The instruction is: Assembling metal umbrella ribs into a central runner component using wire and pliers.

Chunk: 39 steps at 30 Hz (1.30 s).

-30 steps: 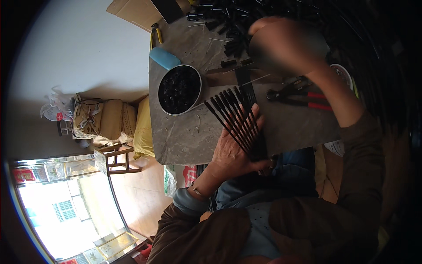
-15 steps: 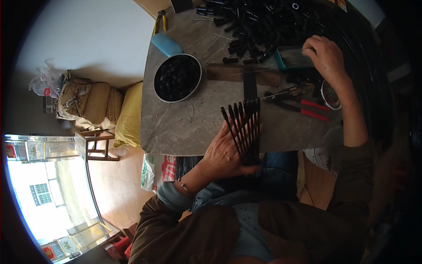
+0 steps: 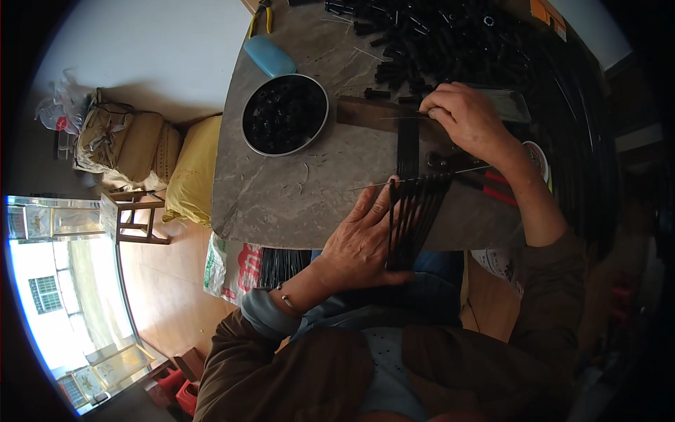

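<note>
Daylight fills a large opening [image 3: 84, 295] between eight and nine o'clock on my feed, taking the view's centre as the dial's middle; a wooden stool [image 3: 144, 224] stands at nine and a yellow sack [image 3: 191, 176] between nine and ten. I see a grey marbled tabletop [image 3: 271, 204] running past the centre up to twelve.

Just past the centre, toward four, I have the left hand [image 3: 360, 243] against a fan of narrow black slats [image 3: 416, 218], its fingers extended and its thumb spread well away from them. One metal rod [image 3: 470, 169] crosses the slats' upper ends.

At two o'clock I find the right hand [image 3: 464, 119], thumb and fingertips drawn together over a brown board [image 3: 365, 112]. Thin wire [image 3: 401, 117] reaches those fingertips, but I cannot tell whether they grip it.

Around them I make out a round tin [image 3: 246, 133] of small black parts at eleven, a blue case [image 3: 270, 58] just beyond it, a heap of black tubular pieces [image 3: 450, 53] at one, and red-handled pincers [image 3: 500, 188], partly hidden, near three.
</note>
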Available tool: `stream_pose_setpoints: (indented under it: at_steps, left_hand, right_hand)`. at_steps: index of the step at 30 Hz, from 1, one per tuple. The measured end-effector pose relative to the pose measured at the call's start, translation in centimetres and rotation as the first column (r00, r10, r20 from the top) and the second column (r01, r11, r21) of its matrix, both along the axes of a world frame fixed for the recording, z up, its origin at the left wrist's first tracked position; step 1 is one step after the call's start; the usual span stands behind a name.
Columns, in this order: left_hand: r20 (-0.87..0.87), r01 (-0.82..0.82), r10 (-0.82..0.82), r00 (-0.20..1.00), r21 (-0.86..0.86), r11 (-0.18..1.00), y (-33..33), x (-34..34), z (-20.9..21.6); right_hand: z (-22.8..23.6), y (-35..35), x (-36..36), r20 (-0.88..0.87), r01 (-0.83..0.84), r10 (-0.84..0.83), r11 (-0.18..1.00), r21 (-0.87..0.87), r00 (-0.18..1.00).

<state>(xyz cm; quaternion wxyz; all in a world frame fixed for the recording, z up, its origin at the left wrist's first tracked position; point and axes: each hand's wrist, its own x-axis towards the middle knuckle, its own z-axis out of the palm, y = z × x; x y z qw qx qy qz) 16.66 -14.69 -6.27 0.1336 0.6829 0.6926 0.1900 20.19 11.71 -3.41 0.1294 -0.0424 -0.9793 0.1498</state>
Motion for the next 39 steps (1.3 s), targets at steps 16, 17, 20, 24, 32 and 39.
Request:
stream_pose_setpoints:
  at_steps: [16, 17, 20, 24, 32, 39]
  left_hand:
    - [-0.019, 0.011, -0.011, 1.000, 0.039, 0.999, -0.3, 0.0, -0.5]
    - [-0.010, 0.011, -0.011, 1.000, 0.043, 0.999, -0.4, 0.0, -0.5]
    - [0.010, 0.003, -0.004, 1.000, 0.057, 0.998, -0.4, 0.0, -0.4]
    - [0.012, 0.007, -0.008, 1.000, 0.088, 0.996, -0.5, -0.2, -0.6]
    - [0.016, 0.003, -0.005, 1.000, 0.108, 0.994, -0.5, -0.1, -0.5]
    - [0.027, -0.003, 0.001, 1.000, 0.103, 0.995, -0.5, 0.0, -0.5]
  right_hand:
    - [0.5, -0.2, -0.1, 0.056, 0.044, -0.042, 0.998, -0.038, 0.998]
    - [0.5, -0.2, -0.2, 0.057, 0.041, -0.038, 0.998, -0.038, 0.998]
    - [0.4, -0.4, -0.2, 0.054, 0.066, -0.064, 0.997, -0.045, 0.996]
    - [0.4, -0.4, -0.3, 0.042, 0.054, -0.052, 0.997, -0.063, 0.998]
    - [0.6, -0.2, -0.9, 0.038, -0.005, 0.002, 0.997, 0.074, 0.999]
    - [1.0, -0.6, -1.5, 0.092, 0.042, -0.025, 0.982, -0.186, 0.995]
